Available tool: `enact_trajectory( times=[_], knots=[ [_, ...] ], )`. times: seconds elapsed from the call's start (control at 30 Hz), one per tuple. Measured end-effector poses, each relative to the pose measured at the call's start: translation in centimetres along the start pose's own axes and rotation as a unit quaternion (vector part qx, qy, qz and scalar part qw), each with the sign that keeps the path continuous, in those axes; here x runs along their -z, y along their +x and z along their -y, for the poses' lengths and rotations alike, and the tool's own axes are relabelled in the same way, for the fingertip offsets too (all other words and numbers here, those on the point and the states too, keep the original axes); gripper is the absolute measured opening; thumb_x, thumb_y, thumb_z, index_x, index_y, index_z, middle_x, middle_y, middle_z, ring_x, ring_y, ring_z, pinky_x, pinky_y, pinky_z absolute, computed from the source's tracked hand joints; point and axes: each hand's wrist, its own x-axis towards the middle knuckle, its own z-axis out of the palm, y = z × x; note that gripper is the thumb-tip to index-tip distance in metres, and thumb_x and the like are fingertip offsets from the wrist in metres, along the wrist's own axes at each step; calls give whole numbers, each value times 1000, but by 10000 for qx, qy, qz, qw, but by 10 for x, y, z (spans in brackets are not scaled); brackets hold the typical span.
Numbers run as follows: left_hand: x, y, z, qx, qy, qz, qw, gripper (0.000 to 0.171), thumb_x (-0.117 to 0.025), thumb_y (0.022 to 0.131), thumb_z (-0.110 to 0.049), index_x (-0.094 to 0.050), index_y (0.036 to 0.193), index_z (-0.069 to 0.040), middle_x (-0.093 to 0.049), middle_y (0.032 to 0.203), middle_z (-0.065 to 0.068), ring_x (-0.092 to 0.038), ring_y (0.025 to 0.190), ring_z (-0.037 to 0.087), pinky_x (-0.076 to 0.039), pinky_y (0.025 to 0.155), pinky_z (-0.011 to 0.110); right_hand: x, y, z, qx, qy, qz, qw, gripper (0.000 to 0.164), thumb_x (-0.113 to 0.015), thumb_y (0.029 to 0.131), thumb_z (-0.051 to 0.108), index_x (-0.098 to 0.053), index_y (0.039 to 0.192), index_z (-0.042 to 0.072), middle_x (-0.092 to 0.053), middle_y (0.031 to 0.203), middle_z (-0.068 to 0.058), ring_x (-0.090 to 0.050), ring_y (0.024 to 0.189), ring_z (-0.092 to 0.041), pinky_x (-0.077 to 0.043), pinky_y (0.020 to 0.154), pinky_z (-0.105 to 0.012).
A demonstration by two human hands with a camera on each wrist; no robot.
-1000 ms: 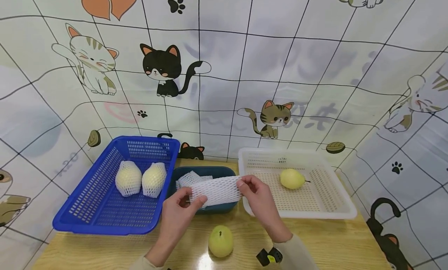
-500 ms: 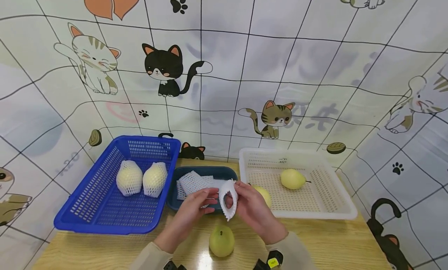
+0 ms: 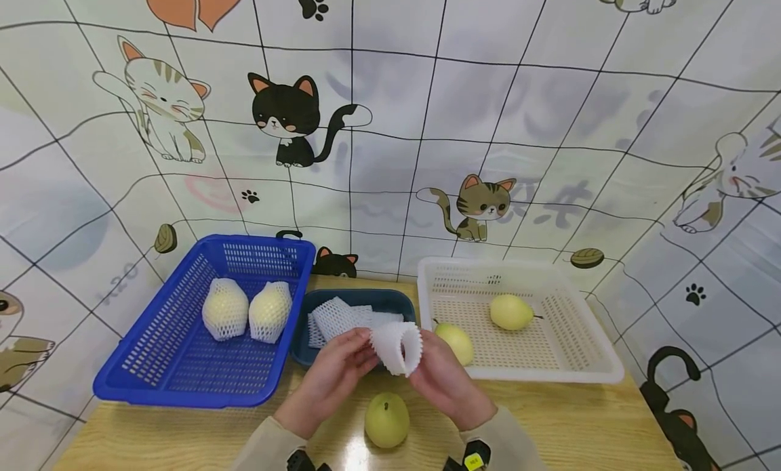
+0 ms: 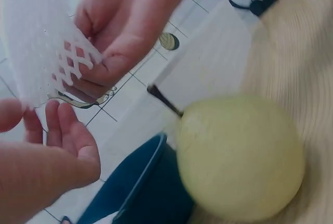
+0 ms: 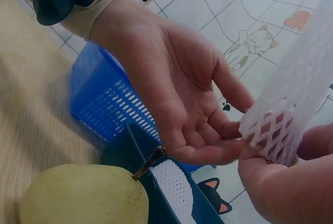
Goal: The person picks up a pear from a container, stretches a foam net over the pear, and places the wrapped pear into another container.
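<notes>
White foam net sleeve [image 3: 386, 342]: up in the air between both hands, over the near edge of the teal basin, mouth gaping toward the head camera and a bit right. Left hand [image 3: 338, 362] pinches the edge, thumb against fingers. Right hand [image 3: 442, 373] pinches the other side; its fingertips are partly behind the mesh in the head view, can't tell if any are inside the mouth.

Handling: foam looks soft and likely tears if one strand takes the load. Grip several strands per side, spread evenly, keep the mouth round rather than a slit. Light pinch; a hard one would probably flatten the tube.

Around it: unwrapped pear [image 3: 387, 421] upright on the wooden table [image 3: 579, 423], stem up, just below the hands and between the wrists. The stem could snag mesh. Teal basin [image 3: 381, 299] behind, more flat sleeves [image 3: 335, 318] in it. Its rim sits close under the fingers and limits room to swing the sleeve low.

Left: blue basket [image 3: 201, 383], two net-wrapped pears inside, left one [image 3: 224, 310] and right one [image 3: 270, 312], side by side. Right: white basket [image 3: 525, 356], two bare pears, far one [image 3: 511, 312] lying on its side, near one [image 3: 456, 342] partly masked by the right hand.
</notes>
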Motion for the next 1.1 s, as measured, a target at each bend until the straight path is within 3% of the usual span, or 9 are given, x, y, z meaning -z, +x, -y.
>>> enact_trajectory(
  times=[0.17, 0.23, 0.33, 0.47, 0.63, 0.77, 0.9, 1.1],
  knots=[
    [3, -1, 2, 23, -1080, 327, 9936, 29, -31, 114, -14, -59, 105, -14, -69, 112, 1, -64, 109, 16, -47, 104, 36, -2, 0, 1, -420, -7, -486, 9979, 33, -34, 113, 16, -39, 138, -5, -56, 118, -4, -55, 106, -12, -47, 89, -26],
    [3, -1, 2, 12, -1235, 378, 9916, 29, -29, 114, -15, -57, 105, -13, -69, 112, 1, -64, 109, 16, -48, 104, 36, 0, -1, 1, -461, -3, -545, 9974, 38, -32, 114, 16, -34, 145, -5, -53, 130, -6, -54, 117, -14, -47, 95, -28],
    [2, -1, 3, -18, -1347, 275, 9905, 28, -30, 115, -15, -56, 105, -13, -68, 108, 1, -64, 103, 15, -52, 97, 34, 5, -4, 0, -446, 112, -482, 9978, 32, -33, 113, 17, -44, 139, 1, -54, 133, -4, -52, 122, -16, -47, 100, -30],
    [0, -4, 4, -78, -1274, 203, 9916, 26, -32, 115, -16, -56, 105, -14, -67, 100, -1, -65, 92, 12, -54, 82, 28, 11, -8, 1, -558, 324, -344, 9973, 26, -37, 113, 20, -59, 122, 10, -60, 124, -2, -57, 114, -14, -49, 98, -29],
    [0, -7, 5, -75, -1071, 416, 9933, 24, -33, 114, -14, -56, 108, -12, -67, 99, -1, -66, 88, 9, -54, 77, 23, 15, -13, 2, -1020, 178, -23, 9946, 36, -40, 113, 37, -66, 111, 12, -69, 110, 0, -64, 99, -12, -53, 85, -27],
    [0, -9, 7, 17, -1107, 334, 9933, 20, -36, 114, -13, -55, 111, -10, -67, 99, -1, -65, 88, 9, -53, 76, 22, 17, -17, -1, -1095, -36, 211, 9938, 38, -39, 113, 31, -63, 125, 4, -71, 114, -4, -68, 103, -14, -57, 87, -29],
    [3, -9, 9, 111, -1141, 255, 9931, 18, -37, 113, -12, -54, 114, -7, -66, 97, -1, -64, 84, 9, -51, 72, 21, 20, -20, -5, -923, -25, 139, 9956, 39, -37, 114, 22, -48, 140, -4, -67, 123, -7, -67, 110, -17, -56, 92, -32],
    [10, -14, 14, 243, -839, 122, 9961, 12, -42, 111, -8, -42, 122, -5, -62, 102, 1, -62, 89, 10, -52, 74, 22, 24, -24, -9, -974, -5, -11, 9952, 26, -38, 114, 23, -48, 130, 5, -64, 119, -6, -67, 105, -16, -58, 87, -32]
  ],
)
